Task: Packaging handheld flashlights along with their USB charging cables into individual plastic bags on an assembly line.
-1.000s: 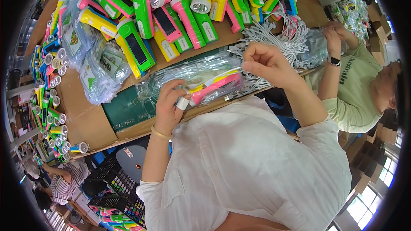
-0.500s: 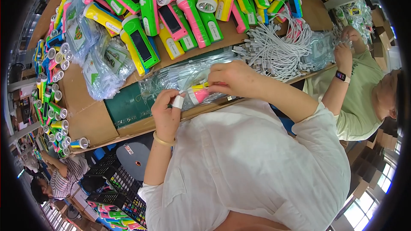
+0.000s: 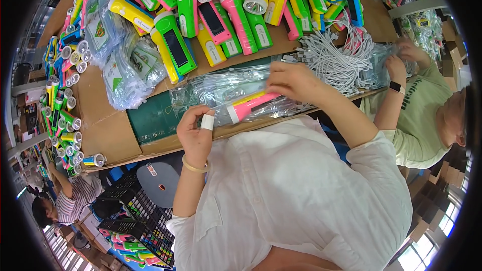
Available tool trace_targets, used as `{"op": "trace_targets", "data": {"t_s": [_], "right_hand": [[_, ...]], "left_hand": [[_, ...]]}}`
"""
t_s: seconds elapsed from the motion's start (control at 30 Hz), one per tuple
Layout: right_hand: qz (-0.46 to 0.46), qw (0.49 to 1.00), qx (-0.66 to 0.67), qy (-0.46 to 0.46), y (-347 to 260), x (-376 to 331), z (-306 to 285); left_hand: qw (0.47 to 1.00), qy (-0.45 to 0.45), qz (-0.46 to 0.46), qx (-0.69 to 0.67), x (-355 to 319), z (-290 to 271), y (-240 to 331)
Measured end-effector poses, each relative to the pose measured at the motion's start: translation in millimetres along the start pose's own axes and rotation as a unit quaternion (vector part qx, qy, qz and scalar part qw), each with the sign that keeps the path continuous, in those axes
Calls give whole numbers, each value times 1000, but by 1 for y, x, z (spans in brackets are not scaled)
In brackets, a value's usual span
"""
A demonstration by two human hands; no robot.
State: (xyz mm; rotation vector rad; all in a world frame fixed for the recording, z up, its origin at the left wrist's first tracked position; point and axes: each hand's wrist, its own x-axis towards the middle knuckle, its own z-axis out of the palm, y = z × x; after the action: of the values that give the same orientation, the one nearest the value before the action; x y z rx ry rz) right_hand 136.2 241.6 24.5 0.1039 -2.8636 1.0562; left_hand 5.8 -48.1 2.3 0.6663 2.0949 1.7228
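Left hand [image 3: 195,133] with taped finger pinching clear plastic bag [image 3: 226,90], right hand [image 3: 293,81] fingers clamped on pink-and-yellow flashlight [image 3: 251,105], white cables [image 3: 331,60] just beside.

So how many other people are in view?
2. A person in a pale green shirt at the table's right end; a person in a striped shirt at lower left. More may be hidden past the rim.
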Motion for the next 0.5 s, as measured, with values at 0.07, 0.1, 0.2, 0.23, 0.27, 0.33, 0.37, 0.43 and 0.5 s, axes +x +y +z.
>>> {"op": "trace_targets", "data": {"t_s": [0.07, 0.1, 0.2, 0.23, 0.27, 0.33, 0.37, 0.43, 0.5], "right_hand": [[34, 999, -2, -4, 7, -15, -8], [14, 1000, -21, 3, 9, -20, -9], [19, 1000, -6, 5, 4, -27, -12], [38, 999, 30, -4, 2, -28, -14], [85, 994, 59, 21, 1, -29, -20], [163, 974, 98, 123, -1, -25, -43], [192, 955, 131, 185, 2, -19, -62], [294, 907, 161, 256, 26, -4, -120], [336, 862, 58, 376, 45, 4, -211]], "left_hand": [[998, 6, -49, -34, 2, -2, -4], [992, -32, -111, -47, 8, -1, -4], [982, -136, -120, 49, 26, -3, -14], [982, -138, -94, 88, 30, -1, -12], [980, -140, -69, 127, 34, 1, -11], [975, -147, -51, 158, 39, 12, -12], [969, -154, -36, 189, 40, 18, -11], [957, -144, 28, 251, 44, 34, -3], [912, -145, 178, 340, 57, 51, -1]]}}
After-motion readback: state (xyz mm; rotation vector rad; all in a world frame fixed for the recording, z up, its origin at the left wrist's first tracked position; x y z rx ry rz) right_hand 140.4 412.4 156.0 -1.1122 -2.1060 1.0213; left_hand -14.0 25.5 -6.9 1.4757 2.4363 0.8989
